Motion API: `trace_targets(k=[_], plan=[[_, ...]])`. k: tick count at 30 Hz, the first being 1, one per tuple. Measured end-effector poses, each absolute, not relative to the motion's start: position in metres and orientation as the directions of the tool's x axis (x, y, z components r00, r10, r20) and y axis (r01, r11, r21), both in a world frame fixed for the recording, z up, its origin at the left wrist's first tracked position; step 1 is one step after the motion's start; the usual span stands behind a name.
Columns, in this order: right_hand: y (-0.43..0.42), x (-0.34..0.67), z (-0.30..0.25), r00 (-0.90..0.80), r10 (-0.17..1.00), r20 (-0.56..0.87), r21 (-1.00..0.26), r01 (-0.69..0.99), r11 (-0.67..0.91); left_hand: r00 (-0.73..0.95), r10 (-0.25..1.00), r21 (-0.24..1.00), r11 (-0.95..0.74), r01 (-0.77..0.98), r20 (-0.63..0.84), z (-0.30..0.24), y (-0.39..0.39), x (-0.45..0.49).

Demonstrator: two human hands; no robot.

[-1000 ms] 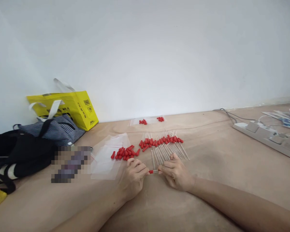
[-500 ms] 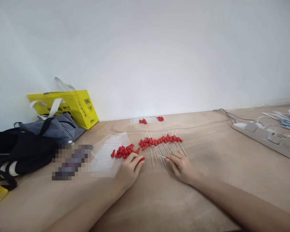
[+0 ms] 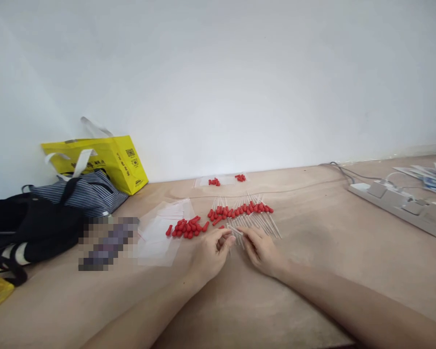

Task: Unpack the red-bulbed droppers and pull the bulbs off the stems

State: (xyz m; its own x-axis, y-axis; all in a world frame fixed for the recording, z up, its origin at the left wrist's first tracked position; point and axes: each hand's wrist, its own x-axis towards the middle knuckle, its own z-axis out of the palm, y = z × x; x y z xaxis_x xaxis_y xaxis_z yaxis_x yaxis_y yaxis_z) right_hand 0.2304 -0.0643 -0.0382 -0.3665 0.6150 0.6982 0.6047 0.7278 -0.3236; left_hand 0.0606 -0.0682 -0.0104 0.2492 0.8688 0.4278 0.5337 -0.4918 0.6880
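My left hand (image 3: 212,249) is closed on a red rubber bulb (image 3: 221,227), mostly hidden by the fingers. Close beside it, my right hand (image 3: 263,249) pinches a thin clear dropper tube (image 3: 235,229) that points toward the left hand. Whether tube and bulb touch is hidden by the fingers. Beyond the right hand lie several loose clear tubes (image 3: 271,225). Behind them runs a row of droppers with red bulbs (image 3: 245,209). A heap of loose red bulbs (image 3: 185,228) rests on clear plastic bags (image 3: 156,249), left of my left hand.
By the wall lies a flat clear bag with red bulbs (image 3: 214,182) in it. A white power strip (image 3: 396,208) with plugs and cables sits at right, near some packets (image 3: 430,179). At left are a yellow bag (image 3: 129,165), a striped bag (image 3: 94,194) and a black bag (image 3: 39,228).
My left hand has moved right with the red bulb, away from the heap. My right hand has shifted slightly left with the tube, so the hands now nearly meet.
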Motion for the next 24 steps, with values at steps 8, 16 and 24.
trace_targets(k=[8,16,24], plan=[[-0.068,0.219,-0.035,-0.355,0.604,0.713,-0.361,0.554,0.751,0.071,0.995,0.997,-0.072,0.023,0.070,-0.012,-0.072,0.086],[-0.064,0.215,-0.037,-0.378,0.636,0.673,-0.367,0.575,0.731,0.123,0.988,0.996,-0.084,-0.042,0.089,-0.010,-0.063,0.084],[-0.064,0.221,-0.026,-0.306,0.615,0.726,-0.282,0.684,0.673,-0.023,1.000,0.938,0.026,0.346,-0.019,0.001,-0.036,0.065]])
